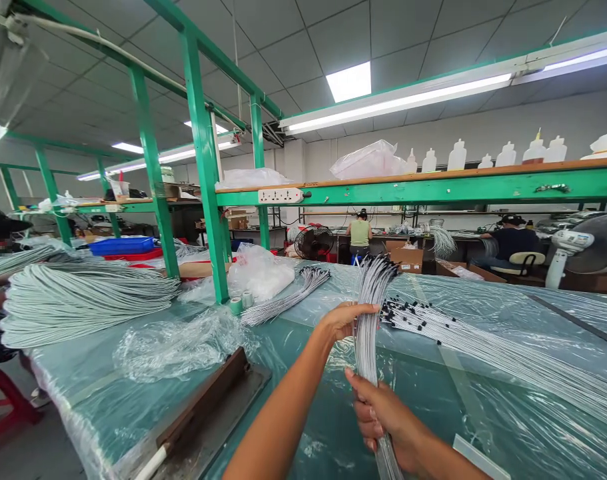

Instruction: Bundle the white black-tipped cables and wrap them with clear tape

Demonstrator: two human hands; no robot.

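1. Cable bundle: grey-white strands, in both hands, held above the plastic-covered table, right of picture centre.
2. Long axis: close to upright in view, slight bow. Dark tips at top, fanned, leaning right. Lower end runs out of the bottom edge; its finish can't be told.
3. Left hand: upper grip, below the dark tips, coming in from the left side. Digit laid across the front of the strands, hand closed round them; the far side is hidden.
4. Right hand: lower grip, fist wrapped round the strands, thumb up along the left side.
5. Key relation: hands stacked along the bundle's length, left above right, a bare stretch of strands between. Left is nearer the dark tips, right nearer the lower end.
6. Loose wires: lying on the table to the right, black-ended side toward the bundle, length running away right. Contact with the bundle: can't tell.
7. Smaller bundle: on the table, beyond the left hand and to its left.
8. Metal plate: on the table, left of the left forearm, apart from both hands.
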